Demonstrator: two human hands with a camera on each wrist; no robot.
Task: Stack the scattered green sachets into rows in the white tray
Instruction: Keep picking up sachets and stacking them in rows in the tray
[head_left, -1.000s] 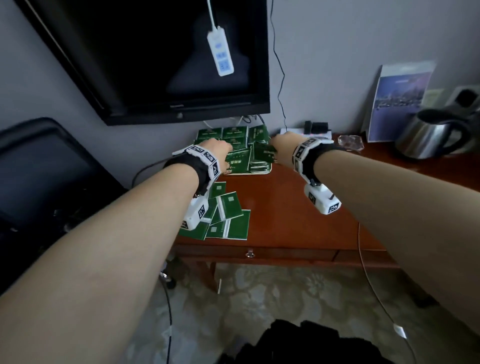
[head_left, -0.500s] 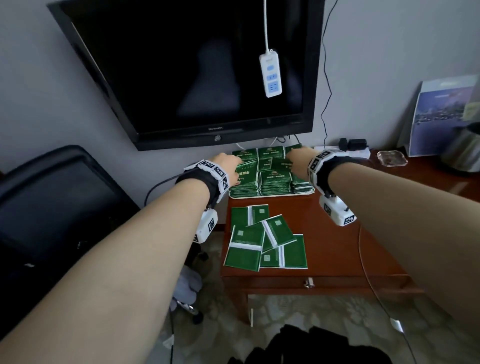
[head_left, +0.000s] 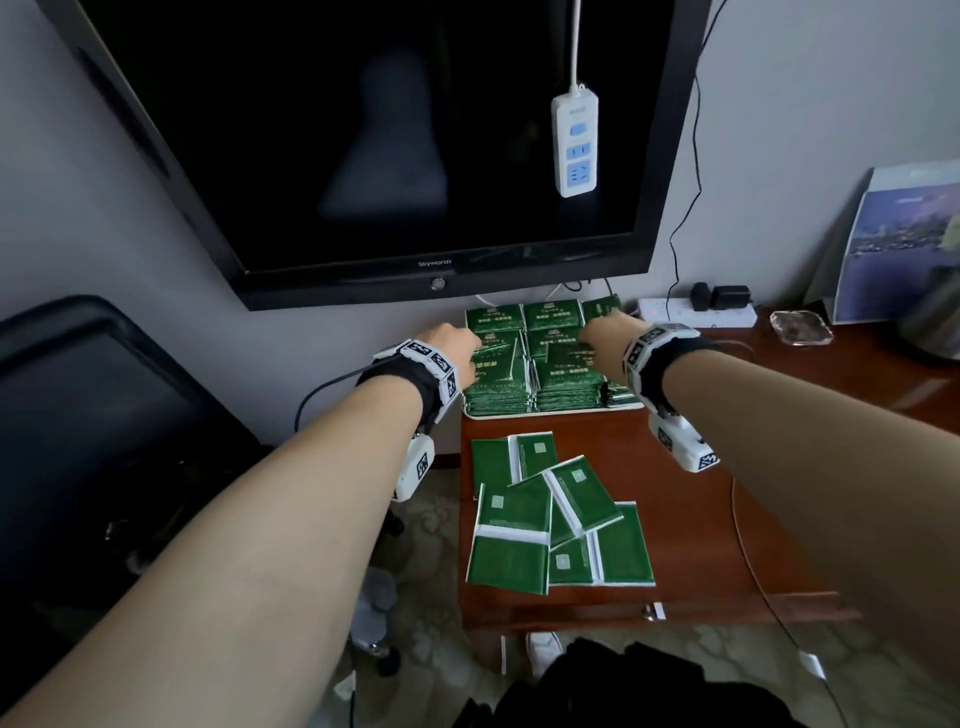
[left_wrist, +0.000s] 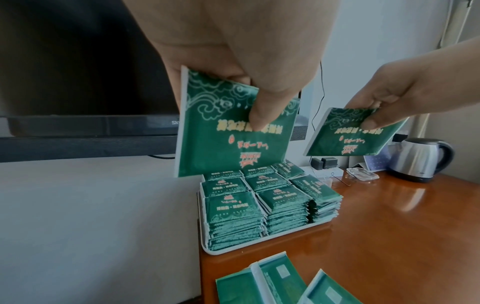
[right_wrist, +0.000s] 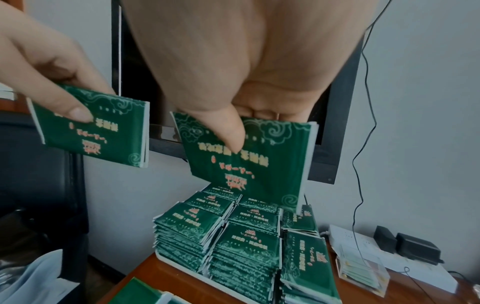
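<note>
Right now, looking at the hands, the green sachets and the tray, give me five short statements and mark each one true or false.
1. The left hand pinches a green foil sachet above the shallow white plastic tray. True.
2. The right hand is empty. False: it pinches its own green sachet.
3. The tray holds stacks of green sachets in rows. True.
4. No sachets remain outside the tray. False: several loose green sachets lie overlapping on the reddish-brown wooden table, nearer than the tray.
5. The steel electric kettle stands inside the tray. False: it stands on the table, off to the right.
</note>
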